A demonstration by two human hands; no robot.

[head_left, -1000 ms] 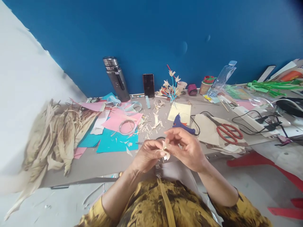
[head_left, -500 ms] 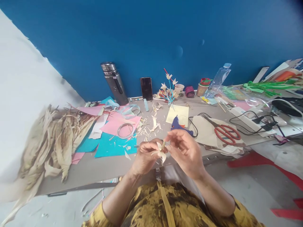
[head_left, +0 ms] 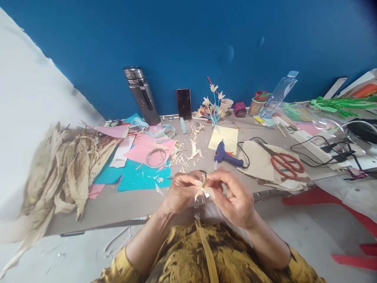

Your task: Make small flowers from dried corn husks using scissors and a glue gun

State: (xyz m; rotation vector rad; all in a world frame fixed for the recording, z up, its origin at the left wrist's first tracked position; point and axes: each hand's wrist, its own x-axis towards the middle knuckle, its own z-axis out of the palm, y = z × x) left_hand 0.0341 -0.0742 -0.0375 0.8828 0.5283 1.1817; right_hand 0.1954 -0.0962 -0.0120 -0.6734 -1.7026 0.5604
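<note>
A small pale flower (head_left: 202, 189) with pointed petals is held between my hands, just above the table's front edge. My left hand (head_left: 182, 193) pinches it from the left with thumb and fingers. From the right, the thumb and forefinger of my right hand (head_left: 232, 196) close on its petals. Beyond my hands lies a blue glue gun (head_left: 227, 155), partly over a pale yellow paper square (head_left: 225, 138). Pale husk scraps (head_left: 193, 150) are scattered to its left. Several similar flowers on blue stems (head_left: 214, 106) stand near the wall.
Dried husks (head_left: 70, 169) cover the left end of the table (head_left: 103, 208). Blue and pink sheets carry a tape roll (head_left: 156, 158). A flask (head_left: 141, 96) and phone (head_left: 183, 104) stand behind. Red-handled scissors (head_left: 287, 165) and a power strip (head_left: 313, 151) lie right.
My right hand has lowered slightly, and its forefinger has come down onto the flower. The flower has turned, showing its petals more spread. The table's contents appear a little higher in view.
</note>
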